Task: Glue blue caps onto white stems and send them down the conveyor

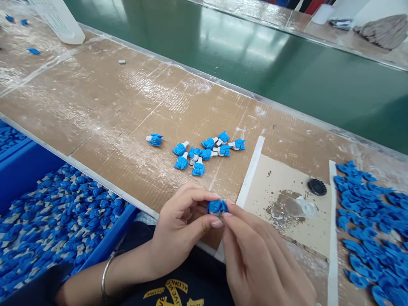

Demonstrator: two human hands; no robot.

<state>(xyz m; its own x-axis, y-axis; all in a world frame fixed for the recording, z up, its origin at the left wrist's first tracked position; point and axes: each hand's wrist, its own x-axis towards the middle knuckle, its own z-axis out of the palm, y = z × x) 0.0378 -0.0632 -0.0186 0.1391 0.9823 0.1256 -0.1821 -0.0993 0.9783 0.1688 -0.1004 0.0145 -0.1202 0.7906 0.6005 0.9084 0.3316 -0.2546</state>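
Between my two hands, close to the table's front edge, is a small blue plastic piece (216, 206). My left hand (185, 221) pinches it between thumb and fingers from the left. The fingertips of my right hand (255, 246) press on its right side, and the other right fingers are curled. The underside of the piece is mostly hidden by my fingers. Beyond my hands lies a loose group of similar blue pieces with white-grey stems (206, 154). One more such piece (155, 140) sits apart to their left.
Loose blue parts (366, 221) are piled at right, beside a stained cardboard square (295, 204) with a black cap (316, 186) and a small clear container (304, 207). A blue bin (105, 250) of blue-and-white pieces stands lower left. A white bottle (63, 21) and green surface (229, 46) lie beyond.
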